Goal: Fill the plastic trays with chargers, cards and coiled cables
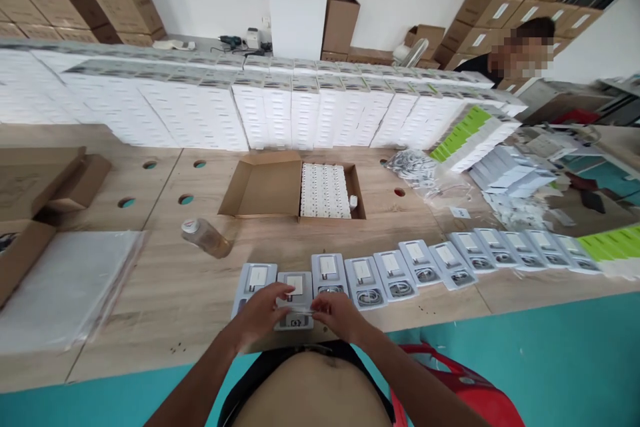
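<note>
My left hand [266, 311] and my right hand [338, 314] are closed in pinches at either end of a thin whitish item [301, 311], too small to make out clearly. They hold it just above a pale plastic tray [294, 280] at the table's front edge. A white charger block [296, 285] lies in the tray's upper compartment. Left of it, another tray [243, 278] with a white block is partly covered by my left hand. To the right, a tray [327, 265] and several more continue in a slanting row, many showing a coiled cable [370, 297] below the block.
An open carton [360, 197] of white blocks lies mid-table, with a bottle [206, 238] to its left. Stacked white boxes [270, 113] line the back. Bagged cables [413, 169] lie right. A red chair [460, 390] stands by me; another person [480, 67] is behind the stacks.
</note>
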A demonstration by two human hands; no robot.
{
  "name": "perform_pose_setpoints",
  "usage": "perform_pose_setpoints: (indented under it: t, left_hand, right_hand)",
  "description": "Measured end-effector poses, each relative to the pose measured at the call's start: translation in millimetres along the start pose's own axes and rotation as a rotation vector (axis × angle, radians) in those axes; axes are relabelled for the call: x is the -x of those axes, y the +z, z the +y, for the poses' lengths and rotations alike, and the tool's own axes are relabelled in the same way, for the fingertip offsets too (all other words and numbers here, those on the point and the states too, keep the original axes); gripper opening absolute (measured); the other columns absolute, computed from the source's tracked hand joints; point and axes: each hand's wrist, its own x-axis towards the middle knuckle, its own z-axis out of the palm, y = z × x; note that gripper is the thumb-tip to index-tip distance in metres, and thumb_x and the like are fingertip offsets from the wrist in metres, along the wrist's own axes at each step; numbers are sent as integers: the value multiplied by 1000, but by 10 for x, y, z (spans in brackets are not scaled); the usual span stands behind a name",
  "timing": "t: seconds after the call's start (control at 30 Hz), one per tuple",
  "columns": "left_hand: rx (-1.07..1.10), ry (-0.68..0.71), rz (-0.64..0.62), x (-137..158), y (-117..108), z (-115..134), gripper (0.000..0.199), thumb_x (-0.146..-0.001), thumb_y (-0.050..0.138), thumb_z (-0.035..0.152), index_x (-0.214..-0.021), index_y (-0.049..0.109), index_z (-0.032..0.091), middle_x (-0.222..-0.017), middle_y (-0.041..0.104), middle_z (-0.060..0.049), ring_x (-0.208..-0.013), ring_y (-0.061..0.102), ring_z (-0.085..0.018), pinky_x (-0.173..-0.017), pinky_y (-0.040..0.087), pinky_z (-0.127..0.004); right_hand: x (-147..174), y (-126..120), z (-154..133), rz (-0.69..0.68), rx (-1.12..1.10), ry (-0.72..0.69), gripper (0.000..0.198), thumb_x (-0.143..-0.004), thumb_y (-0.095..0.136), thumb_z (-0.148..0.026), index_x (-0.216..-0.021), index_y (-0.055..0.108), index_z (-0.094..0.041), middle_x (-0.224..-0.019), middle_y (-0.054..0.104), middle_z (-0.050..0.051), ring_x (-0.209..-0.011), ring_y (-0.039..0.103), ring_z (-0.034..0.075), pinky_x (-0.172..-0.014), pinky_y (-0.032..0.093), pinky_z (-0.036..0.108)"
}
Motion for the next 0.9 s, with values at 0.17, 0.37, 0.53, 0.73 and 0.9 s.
perform_pose_setpoints:
  t: [0.17,0.37,0.53,0.73,0.9]
  left_hand:
    - [-126,45,80,319,114,-362,22,-80,51,14,-96,64,23,-102,64,-3,-94,58,-18,-86,46,-30]
    - [-456,295,-63,297,530,-474,17,-83,54,13,-93,65,21,-102,66,-5,-100,55,-23,-88,41,-37]
    - [-582,319,-59,236,670,-505,10,-84,56,15,-89,64,17,-96,67,-7,-97,56,-24,-86,40,-39]
    - [-486,305,92,385,470,-540,22,-87,50,14,-104,62,22,-108,65,-6,-101,56,-21,-90,42,-38]
    - [-530,119,328,600,280,-753,26,-89,45,19,-112,58,20,-113,63,-10,-108,54,-25,-95,41,-44]
  right_hand:
    - [-75,506,289,-45,469,-378,6,-84,63,-17,-86,68,-19,-83,69,2,-78,60,15,-69,41,24]
    - [-100,742,410,18,655,-533,10,-88,59,-21,-80,64,-16,-85,65,6,-85,54,19,-77,40,32]
    - [-9,807,379,41,717,-564,8,-88,55,-17,-91,62,-16,-87,64,6,-94,53,22,-101,31,44]
    - [42,641,272,8,627,-568,13,-86,55,-15,-96,63,-17,-103,65,8,-101,53,22,-100,34,42]
    - [246,424,285,212,425,-346,33,-85,49,-8,-112,63,-20,-119,61,9,-113,50,24,-98,41,42]
